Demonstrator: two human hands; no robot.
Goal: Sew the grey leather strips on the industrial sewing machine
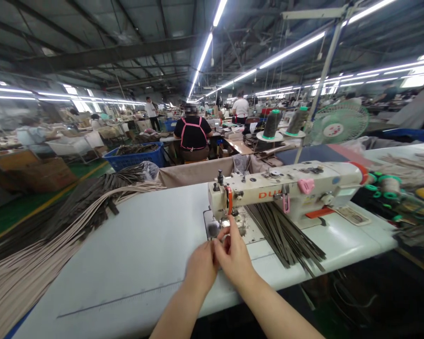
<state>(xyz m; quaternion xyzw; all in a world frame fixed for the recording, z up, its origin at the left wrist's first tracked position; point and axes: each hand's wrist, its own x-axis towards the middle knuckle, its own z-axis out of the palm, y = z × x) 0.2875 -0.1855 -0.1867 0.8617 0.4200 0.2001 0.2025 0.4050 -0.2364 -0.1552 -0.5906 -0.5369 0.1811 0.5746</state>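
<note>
A cream sewing machine (289, 188) stands on a white table (134, 249). Both my hands meet right in front of its needle end. My left hand (200, 268) is closed, fingertips pinched beside the presser foot. My right hand (234, 254) is also closed, its fingers curled and reaching up to the needle area (226, 221). What the fingers hold is too small to make out. A pile of dark flat strips (286, 235) lies under the machine arm, just right of my right hand.
A big heap of beige and dark strips (56, 235) covers the table's left end. Thread cones (272, 123) and a green fan (339, 123) stand behind the machine. Green spools (388, 184) sit at right. A person in a pink apron (192, 134) sits ahead, with a blue crate (136, 155) nearby.
</note>
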